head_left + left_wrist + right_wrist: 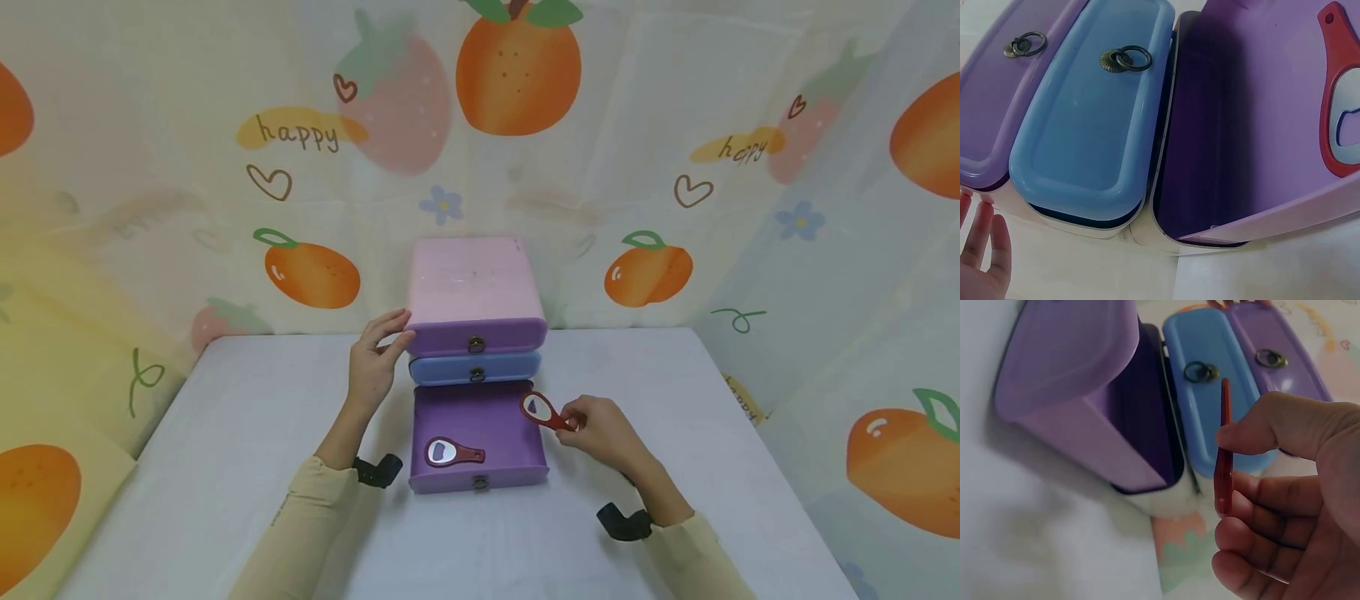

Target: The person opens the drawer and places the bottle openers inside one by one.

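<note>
A small pink cabinet [474, 279] holds three stacked drawers. The bottom purple drawer [510, 433] is pulled out. One red-handled bottle opener [442, 451] lies flat near its front left, also partly seen in the left wrist view. Between thumb and fingers, my right hand [603, 429] pinches the handle of a second red bottle opener [538, 407], its head over the drawer's right edge. In the right wrist view this held bottle opener [1225, 469] appears edge-on. My left hand [372, 367] rests its extended fingers against the cabinet's upper left side.
Above the pulled-out drawer, the blue drawer [442, 369] and upper purple drawer [438, 340] are closed, each with a bronze ring pull. A white-covered table [262, 433] lies beneath. Directly behind the cabinet hangs a fruit-printed cloth [187, 167].
</note>
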Motion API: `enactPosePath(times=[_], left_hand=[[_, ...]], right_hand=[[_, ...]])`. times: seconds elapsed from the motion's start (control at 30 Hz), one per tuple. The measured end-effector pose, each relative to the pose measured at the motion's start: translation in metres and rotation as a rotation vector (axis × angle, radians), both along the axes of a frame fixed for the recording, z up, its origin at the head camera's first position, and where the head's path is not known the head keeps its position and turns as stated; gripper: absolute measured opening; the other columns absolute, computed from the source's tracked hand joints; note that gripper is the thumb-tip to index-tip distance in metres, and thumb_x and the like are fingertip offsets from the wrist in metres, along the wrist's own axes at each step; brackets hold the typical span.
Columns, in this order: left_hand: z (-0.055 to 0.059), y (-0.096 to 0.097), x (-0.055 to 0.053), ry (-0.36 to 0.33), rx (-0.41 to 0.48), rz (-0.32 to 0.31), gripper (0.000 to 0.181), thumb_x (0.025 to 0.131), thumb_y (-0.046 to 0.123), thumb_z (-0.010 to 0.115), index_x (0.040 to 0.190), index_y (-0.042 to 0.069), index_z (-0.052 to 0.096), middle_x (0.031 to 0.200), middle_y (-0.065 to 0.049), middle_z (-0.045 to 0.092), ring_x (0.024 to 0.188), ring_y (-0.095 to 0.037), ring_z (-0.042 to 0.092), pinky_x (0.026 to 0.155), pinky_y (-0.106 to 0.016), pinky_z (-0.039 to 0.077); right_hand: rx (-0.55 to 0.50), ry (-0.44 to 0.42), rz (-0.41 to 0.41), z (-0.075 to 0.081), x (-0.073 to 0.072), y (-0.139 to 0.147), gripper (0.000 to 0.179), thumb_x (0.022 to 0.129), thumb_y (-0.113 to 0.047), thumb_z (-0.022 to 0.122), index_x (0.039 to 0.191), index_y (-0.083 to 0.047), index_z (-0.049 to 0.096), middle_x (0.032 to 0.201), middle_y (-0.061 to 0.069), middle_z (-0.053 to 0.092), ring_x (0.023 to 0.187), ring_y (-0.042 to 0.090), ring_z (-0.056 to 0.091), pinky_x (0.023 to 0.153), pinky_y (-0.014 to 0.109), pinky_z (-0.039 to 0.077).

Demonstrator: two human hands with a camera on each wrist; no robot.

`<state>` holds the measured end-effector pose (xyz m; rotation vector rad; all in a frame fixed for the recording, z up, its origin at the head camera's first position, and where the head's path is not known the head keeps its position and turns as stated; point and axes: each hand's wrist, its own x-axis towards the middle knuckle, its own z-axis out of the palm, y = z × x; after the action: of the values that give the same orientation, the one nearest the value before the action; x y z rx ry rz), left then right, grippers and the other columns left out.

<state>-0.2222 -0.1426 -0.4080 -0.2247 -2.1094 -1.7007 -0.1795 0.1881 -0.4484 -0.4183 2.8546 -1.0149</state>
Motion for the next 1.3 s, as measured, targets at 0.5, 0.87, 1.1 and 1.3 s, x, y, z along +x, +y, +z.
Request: enactPosePath(times=[0.5, 0.87, 1.1, 1.3], left_hand=[[-0.002, -0.002, -0.001, -0.007, -0.011, 0.016, 0.033, 0.089, 0.006, 0.069, 0.119, -0.008, 0.065, 0.13, -0.023, 0.06, 0.102, 0.008, 0.055, 0.08, -0.006, 0.046], [-0.003, -0.003, 0.0, 0.009, -0.011, 0.015, 0.033, 0.088, 0.005, 0.069, 0.118, -0.008, 0.065, 0.129, -0.024, 0.061, 0.101, 0.01, 0.056, 0.079, -0.006, 0.046], [-0.003, -0.003, -0.001, 0.013, 0.003, 0.016, 0.033, 0.088, 0.005, 0.07, 0.118, -0.008, 0.066, 0.128, -0.025, 0.061, 0.101, 0.009, 0.057, 0.077, -0.006, 0.047], [-0.002, -0.002, -0.002, 0.018, 0.008, 0.014, 0.033, 0.087, 0.005, 0.07, 0.117, -0.008, 0.066, 0.128, -0.024, 0.062, 0.101, 0.008, 0.056, 0.078, -0.006, 0.047]], right_hand=[[0.151, 0.11, 0.189, -0.006, -0.029, -0.053, 0.015, 0.073, -0.017, 0.077, 0.081, -0.006, 0.07, 0.068, -0.003, 0.059, 0.065, 0.008, 0.048, 0.059, 0.022, 0.04], [0.248, 0.099, 0.255, -0.019, -0.042, -0.088, 0.02, 0.075, -0.021, 0.079, 0.086, -0.006, 0.073, 0.075, -0.001, 0.066, 0.072, 0.014, 0.053, 0.067, 0.03, 0.045], [0.305, 0.079, 0.285, -0.022, -0.043, -0.111, 0.022, 0.076, -0.023, 0.077, 0.066, -0.014, 0.059, 0.062, -0.006, 0.048, 0.066, 0.012, 0.044, 0.059, 0.026, 0.035], [0.371, 0.079, 0.285, -0.026, -0.043, -0.13, 0.035, 0.079, -0.025, 0.075, 0.06, -0.017, 0.047, 0.062, -0.007, 0.043, 0.062, 0.01, 0.04, 0.056, 0.025, 0.032]])
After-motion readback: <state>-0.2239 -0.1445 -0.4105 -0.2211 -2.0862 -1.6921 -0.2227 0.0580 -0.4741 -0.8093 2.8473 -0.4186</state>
